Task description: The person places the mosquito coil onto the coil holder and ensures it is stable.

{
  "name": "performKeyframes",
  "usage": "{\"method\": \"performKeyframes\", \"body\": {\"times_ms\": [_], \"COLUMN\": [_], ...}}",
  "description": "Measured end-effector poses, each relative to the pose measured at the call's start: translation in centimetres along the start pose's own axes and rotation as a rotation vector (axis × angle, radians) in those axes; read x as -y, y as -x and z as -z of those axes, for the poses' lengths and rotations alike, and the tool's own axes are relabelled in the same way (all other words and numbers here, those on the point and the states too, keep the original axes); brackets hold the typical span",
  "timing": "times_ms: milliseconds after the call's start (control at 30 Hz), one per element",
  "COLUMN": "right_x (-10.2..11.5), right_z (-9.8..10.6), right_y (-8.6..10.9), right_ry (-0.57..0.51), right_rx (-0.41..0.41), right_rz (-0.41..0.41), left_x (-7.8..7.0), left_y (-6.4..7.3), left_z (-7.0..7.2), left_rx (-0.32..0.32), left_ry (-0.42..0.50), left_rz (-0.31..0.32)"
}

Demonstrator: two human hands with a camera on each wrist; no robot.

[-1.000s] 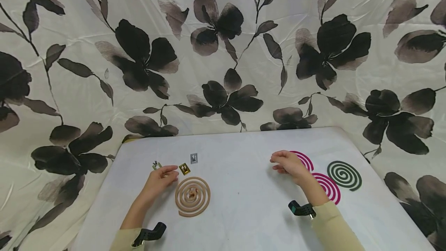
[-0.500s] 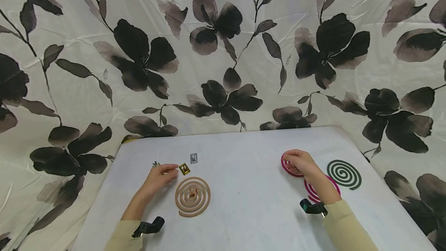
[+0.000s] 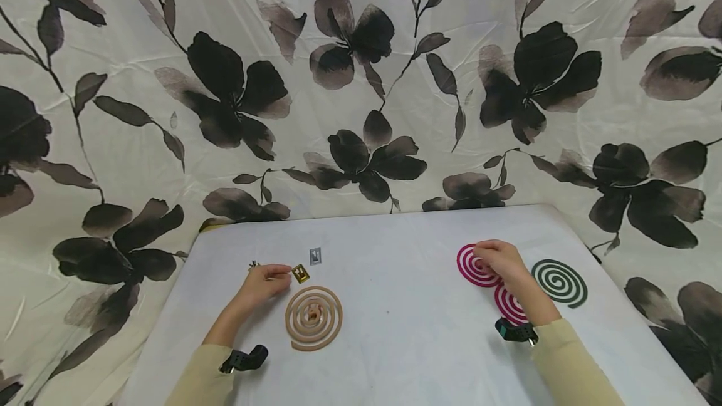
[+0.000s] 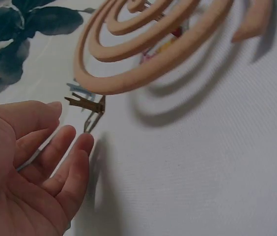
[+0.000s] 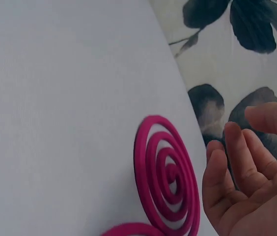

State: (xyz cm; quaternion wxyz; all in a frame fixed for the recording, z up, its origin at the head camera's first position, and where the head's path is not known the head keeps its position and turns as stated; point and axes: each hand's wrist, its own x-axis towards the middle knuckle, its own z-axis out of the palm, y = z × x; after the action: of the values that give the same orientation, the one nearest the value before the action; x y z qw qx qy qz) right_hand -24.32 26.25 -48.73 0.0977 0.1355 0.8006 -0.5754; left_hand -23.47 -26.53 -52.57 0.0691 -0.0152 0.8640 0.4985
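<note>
My left hand (image 3: 262,287) hovers over the left of the table, fingers loosely bent and holding nothing. Just past its fingertips is a small gold metal stand (image 3: 301,274), seen from the side as a bent clip (image 4: 85,104) in the left wrist view. A tan mosquito coil (image 4: 128,84) sits raised above the table, casting a shadow. My right hand (image 3: 504,263) is over two pink mosquito coils, partly covering them in the head view. In the right wrist view its relaxed fingers stand apart from the upper pink coil (image 5: 141,169), with nothing between them.
A silver stand (image 3: 315,256) lies behind the gold one, and another small metal piece (image 3: 254,264) is mostly hidden by the left hand. A dark green coil (image 3: 559,282) lies right of the pink ones. Floral cloth (image 3: 361,80) hangs behind the white table (image 3: 389,362).
My right hand has moved right across the upper pink coil, uncovering its left part and covering more of the lower one. The left hand has barely shifted; the coils stay in place.
</note>
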Motion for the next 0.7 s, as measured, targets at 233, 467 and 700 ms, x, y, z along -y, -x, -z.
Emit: {"method": "performKeyframes", "body": {"times_ms": [233, 467, 700], "right_x": [-1.0, -2.0, -2.9], "right_z": [1.3, 1.8, 2.1], "right_y": [-0.8, -1.6, -1.7], "right_ry": [0.034, 0.029, 0.065], "right_rx": [-0.09, -0.202, -0.21], "right_rz": [0.051, 0.035, 0.035], "left_x": [0.1, -0.2, -0.1], "left_y": [-0.7, -1.3, -1.8], "left_z": [-0.5, -0.8, -0.6], "left_rx": [0.016, -0.011, 0.018], "left_ry": [-0.069, -0.122, -0.16], "left_rz": [-0.029, -0.054, -0.074]}}
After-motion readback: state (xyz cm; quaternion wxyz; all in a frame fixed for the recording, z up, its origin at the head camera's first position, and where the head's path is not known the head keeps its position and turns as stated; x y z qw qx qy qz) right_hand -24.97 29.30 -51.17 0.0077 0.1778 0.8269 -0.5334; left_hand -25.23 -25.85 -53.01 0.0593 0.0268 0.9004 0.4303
